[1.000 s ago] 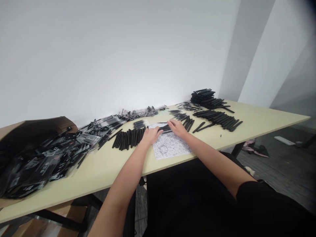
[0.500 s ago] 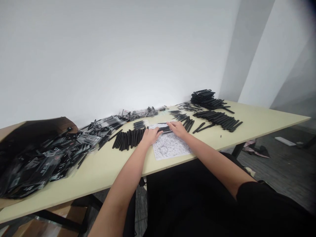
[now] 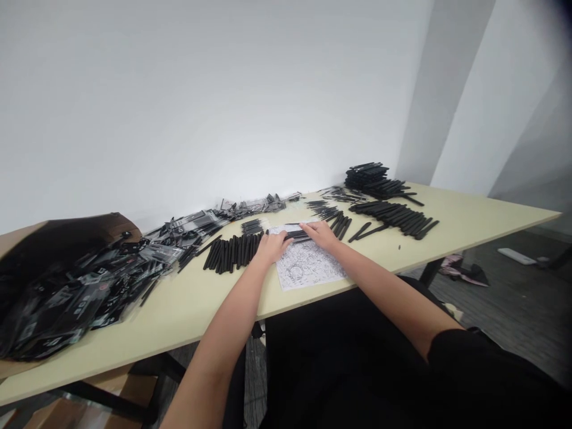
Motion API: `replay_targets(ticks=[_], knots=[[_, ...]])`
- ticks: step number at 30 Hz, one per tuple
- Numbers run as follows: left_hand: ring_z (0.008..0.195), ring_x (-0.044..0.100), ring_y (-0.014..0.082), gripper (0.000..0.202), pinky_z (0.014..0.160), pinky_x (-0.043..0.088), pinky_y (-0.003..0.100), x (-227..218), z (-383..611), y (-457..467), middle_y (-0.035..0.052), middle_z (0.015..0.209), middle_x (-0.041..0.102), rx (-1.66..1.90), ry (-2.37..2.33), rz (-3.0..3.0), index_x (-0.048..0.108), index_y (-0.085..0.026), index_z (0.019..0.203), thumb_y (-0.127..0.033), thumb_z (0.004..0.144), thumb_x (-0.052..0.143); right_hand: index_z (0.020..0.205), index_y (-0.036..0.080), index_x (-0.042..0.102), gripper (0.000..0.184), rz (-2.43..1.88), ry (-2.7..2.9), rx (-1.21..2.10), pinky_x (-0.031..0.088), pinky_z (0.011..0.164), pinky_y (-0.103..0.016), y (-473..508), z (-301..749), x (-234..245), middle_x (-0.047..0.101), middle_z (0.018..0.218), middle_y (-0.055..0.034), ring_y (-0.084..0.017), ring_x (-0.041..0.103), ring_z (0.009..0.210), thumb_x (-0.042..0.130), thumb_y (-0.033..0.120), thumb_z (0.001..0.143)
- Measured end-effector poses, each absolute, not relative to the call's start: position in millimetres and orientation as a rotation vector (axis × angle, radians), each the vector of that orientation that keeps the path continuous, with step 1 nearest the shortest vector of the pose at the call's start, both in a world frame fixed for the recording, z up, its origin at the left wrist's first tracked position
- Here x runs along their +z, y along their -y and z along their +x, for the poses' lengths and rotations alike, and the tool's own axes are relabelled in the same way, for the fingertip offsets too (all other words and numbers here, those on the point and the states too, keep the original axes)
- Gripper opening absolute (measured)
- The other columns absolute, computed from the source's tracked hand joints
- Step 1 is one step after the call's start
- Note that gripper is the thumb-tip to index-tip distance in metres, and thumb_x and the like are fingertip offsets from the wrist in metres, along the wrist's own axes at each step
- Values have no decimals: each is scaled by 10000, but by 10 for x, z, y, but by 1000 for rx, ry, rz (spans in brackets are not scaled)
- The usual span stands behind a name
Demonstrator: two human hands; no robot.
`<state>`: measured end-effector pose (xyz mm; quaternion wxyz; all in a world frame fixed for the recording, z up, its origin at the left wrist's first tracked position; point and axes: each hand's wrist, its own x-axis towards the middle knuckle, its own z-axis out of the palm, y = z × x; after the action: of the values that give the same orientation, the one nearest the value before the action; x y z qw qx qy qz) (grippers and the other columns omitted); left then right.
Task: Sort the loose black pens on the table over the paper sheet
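1. Since the earlier frame, the right hand [image 3: 322,235] has crept slightly left along the bundle.
2. Bagged black packs [image 3: 80,292] spill from a cardboard carton [image 3: 18,238] across the cream table [image 3: 179,322].
3. A row of black sticks [image 3: 232,251] (pens, perhaps; too small to tell) lies just beside the left hand [image 3: 271,248], its fingers [image 3: 280,239] held together.
4. Between the hands, a small bundle of black sticks [image 3: 297,235] sits on a printed sheet [image 3: 304,268], touched at both ends.
5. The right hand's slightly spread fingers [image 3: 306,227] lie flat on that bundle.
6. Further right, more black sticks [image 3: 393,217] lie in rows.
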<state>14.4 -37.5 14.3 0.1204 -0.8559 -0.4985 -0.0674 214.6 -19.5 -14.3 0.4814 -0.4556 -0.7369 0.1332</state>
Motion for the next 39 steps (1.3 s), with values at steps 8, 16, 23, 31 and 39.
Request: replay_targets(ticks=[8,16,23,31,39], knots=[[960,662,259,478,849,447,343,150,156,382,123,968,708,-180,1468,-2478,545,-182,1131,-500,987,219,696,207,528,397,-1043,1789,315,292,572,-264,199,2153,-148,458,580,32,-129,409,569,465,551,884],[945,666,265,470,832,453,344,160,149,393,124,953,710,-187,1487,-2490,553,-177,1129,-504,982,249,558,207,346,497,-1062,1822,306,238,541,-274,202,2141,-144,336,519,39,-114,342,533,447,562,891],[953,666,266,470,819,456,335,151,128,372,121,957,713,-181,1500,-2479,573,-182,1118,-514,976,273,532,204,332,524,-1070,1846,350,228,536,-278,169,2149,-177,320,505,41,-109,328,519,470,575,876],[939,668,267,468,818,456,341,158,161,391,120,944,716,-195,1473,-2471,575,-180,1108,-496,983,253,736,211,484,346,-1021,1801,283,284,563,-261,175,2153,-177,442,584,38,-124,391,554,455,516,897],[925,668,268,454,817,459,340,154,150,376,120,928,713,-211,1465,-2494,581,-174,1100,-501,975,293,560,209,363,477,-1064,1832,253,262,559,-273,189,2137,-145,390,526,29,-119,369,549,438,534,900]])
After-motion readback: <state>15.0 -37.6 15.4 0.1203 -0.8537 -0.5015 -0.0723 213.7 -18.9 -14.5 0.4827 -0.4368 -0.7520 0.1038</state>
